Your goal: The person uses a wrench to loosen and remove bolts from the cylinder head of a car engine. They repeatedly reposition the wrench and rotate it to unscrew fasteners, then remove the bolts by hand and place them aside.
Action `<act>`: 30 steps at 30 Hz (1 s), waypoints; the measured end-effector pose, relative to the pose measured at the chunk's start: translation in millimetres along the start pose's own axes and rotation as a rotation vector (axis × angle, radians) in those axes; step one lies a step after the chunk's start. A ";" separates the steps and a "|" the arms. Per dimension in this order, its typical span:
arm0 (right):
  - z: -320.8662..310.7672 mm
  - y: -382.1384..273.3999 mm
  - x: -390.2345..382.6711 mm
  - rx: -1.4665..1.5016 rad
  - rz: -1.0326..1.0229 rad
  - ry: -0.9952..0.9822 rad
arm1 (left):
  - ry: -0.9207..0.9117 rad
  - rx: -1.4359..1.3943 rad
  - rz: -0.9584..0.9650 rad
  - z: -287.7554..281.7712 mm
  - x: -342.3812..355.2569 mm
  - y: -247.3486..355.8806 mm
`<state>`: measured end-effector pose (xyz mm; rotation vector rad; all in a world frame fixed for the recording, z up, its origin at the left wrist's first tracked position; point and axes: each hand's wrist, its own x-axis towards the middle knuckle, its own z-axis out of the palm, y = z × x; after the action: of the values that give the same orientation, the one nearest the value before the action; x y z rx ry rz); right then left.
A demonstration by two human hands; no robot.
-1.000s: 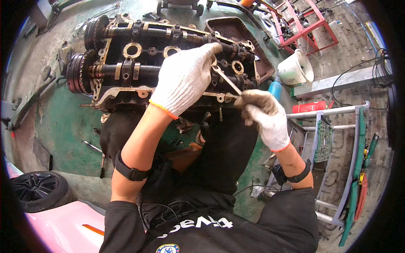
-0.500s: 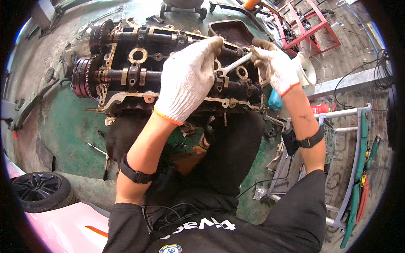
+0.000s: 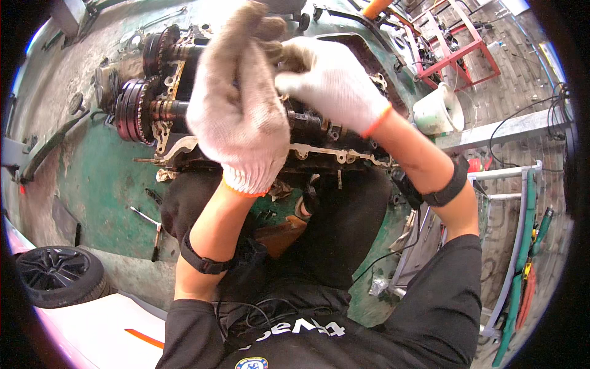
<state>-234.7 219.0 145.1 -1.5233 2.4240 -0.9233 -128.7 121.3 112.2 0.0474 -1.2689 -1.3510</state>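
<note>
Both hands (image 3: 241, 117) wear white knitted gloves (image 3: 344, 83), smudged grey-brown, with orange hems (image 3: 244, 193). Black fabric straps (image 3: 452, 184) circle the forearms (image 3: 409, 147); a thin black cable (image 3: 387, 261) trails from the right one. The black short-sleeved shirt (image 3: 418, 313) bears white lettering (image 3: 304, 330) and a round blue badge (image 3: 251, 363), above black trousers (image 3: 338, 230).

Slim tool (image 3: 158, 228) on green floor (image 3: 92, 175)

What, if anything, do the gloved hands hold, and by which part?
It cannot be told: the left hand and right hand overlap, blurred, and no held object shows clearly.
</note>
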 end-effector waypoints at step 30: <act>-65.8 84.5 -72.8 0.917 0.770 0.440 | -0.555 0.476 -0.172 9.8 -13.3 2.6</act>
<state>-292.4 334.6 135.9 -0.0703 1.9693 -1.8582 -129.9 137.8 109.5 0.1204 -2.0805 -1.2166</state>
